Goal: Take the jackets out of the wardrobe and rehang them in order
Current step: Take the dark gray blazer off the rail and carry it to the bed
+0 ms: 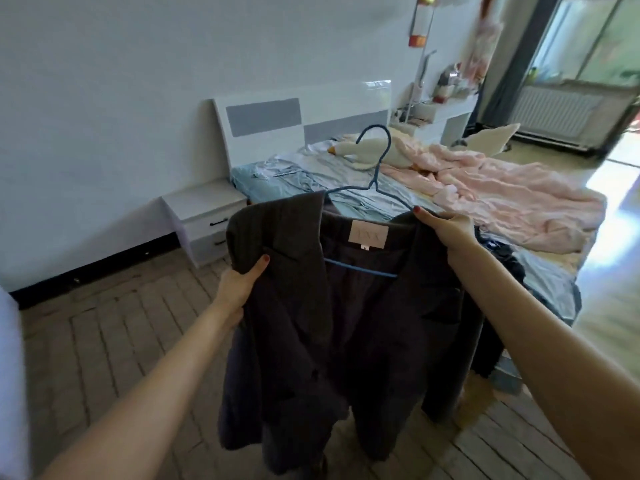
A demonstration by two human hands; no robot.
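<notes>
A dark grey blazer (311,306) hangs on a blue wire hanger (375,168), held up in the air in front of the near corner of the bed (554,271), its pale neck label (368,232) facing the camera. The left hand (242,282) grips the blazer's left shoulder below the lapel with the thumb curled over the cloth, and the right hand (446,225) pinches the other shoulder where the hanger's arm enters it. On the bed lie a pink quilt (502,188) and a goose plush toy (363,152) near the headboard, with a white nightstand (204,220) beside it.
</notes>
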